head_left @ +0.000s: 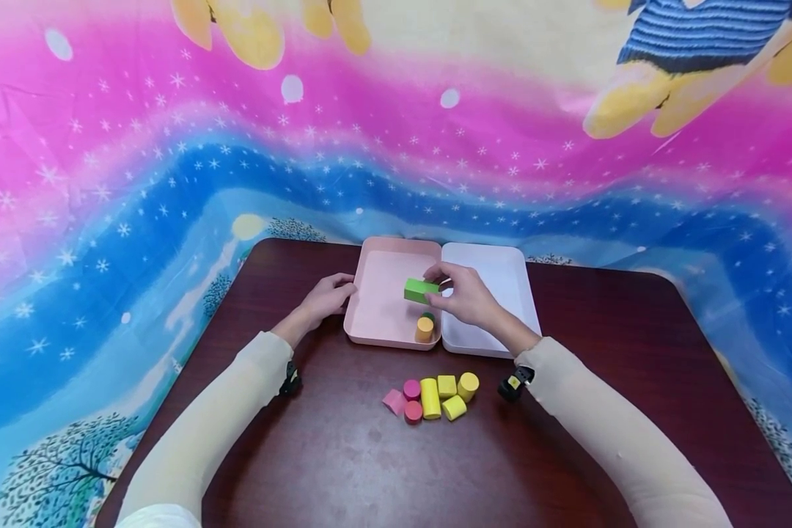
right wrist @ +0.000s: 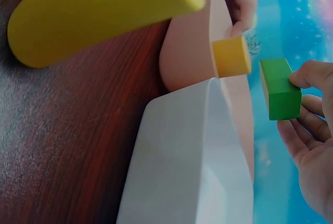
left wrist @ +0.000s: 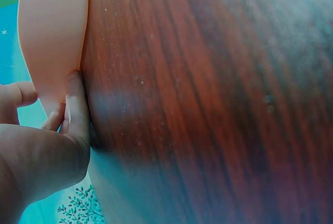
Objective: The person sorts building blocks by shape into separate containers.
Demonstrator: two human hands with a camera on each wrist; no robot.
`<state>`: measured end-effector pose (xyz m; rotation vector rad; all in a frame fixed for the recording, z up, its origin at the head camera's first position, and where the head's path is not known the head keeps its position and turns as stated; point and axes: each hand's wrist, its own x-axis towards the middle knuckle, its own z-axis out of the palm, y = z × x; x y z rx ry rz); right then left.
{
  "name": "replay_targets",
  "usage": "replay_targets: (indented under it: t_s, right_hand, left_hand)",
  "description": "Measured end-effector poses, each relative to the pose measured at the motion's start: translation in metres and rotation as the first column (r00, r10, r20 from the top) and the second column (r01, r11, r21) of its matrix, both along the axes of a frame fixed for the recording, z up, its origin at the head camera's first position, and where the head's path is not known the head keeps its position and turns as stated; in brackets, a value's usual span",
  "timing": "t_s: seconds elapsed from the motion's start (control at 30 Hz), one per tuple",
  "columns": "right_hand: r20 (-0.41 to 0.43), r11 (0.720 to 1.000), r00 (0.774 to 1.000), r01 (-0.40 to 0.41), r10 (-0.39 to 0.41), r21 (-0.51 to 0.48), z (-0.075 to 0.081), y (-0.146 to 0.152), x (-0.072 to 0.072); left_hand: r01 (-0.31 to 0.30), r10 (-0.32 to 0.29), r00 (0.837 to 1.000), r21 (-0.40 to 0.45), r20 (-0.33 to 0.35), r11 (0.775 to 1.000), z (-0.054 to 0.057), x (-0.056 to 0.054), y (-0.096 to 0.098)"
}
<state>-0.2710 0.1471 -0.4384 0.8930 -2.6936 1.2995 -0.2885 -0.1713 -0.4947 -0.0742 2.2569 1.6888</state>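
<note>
In the head view my right hand [head_left: 465, 293] pinches a green rectangular block [head_left: 421, 291] between thumb and fingers. The block is held over the right side of a pink tray [head_left: 386, 337], and the right wrist view shows the block [right wrist: 281, 88] above the rims. My left hand [head_left: 328, 297] holds the tray's left edge; in the left wrist view the fingers [left wrist: 78, 109] lie against the outer wall, with the thumb at the rim. An orange cylinder [head_left: 424, 330] stands in the tray's near right corner, mostly hiding a dark green piece [head_left: 428, 316] behind it.
A white tray [head_left: 495, 323] stands against the pink tray's right side, partly under my right forearm. Nearer on the dark wooden table [head_left: 343, 440] are several yellow blocks, including a tall cylinder [head_left: 430, 399], and pink pieces [head_left: 394, 401]. A patterned cloth [head_left: 396, 176] hangs behind the table.
</note>
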Motion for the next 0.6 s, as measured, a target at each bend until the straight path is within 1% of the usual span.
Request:
replay_targets:
  t_s: [0.33,0.6]
  right_hand:
    - [0.057,0.999,0.998,-0.004,0.002,0.038,-0.013,-0.004,-0.006]
    - [0.075,0.996,0.997,0.002,-0.008,0.086,-0.023,-0.008,-0.007]
  left_hand:
    - [-0.002,0.002,1.000,0.012,0.007,1.000,0.001,0.001,0.000]
    - [-0.001,0.001,1.000,0.014,0.011,1.000,0.003,0.001,0.000]
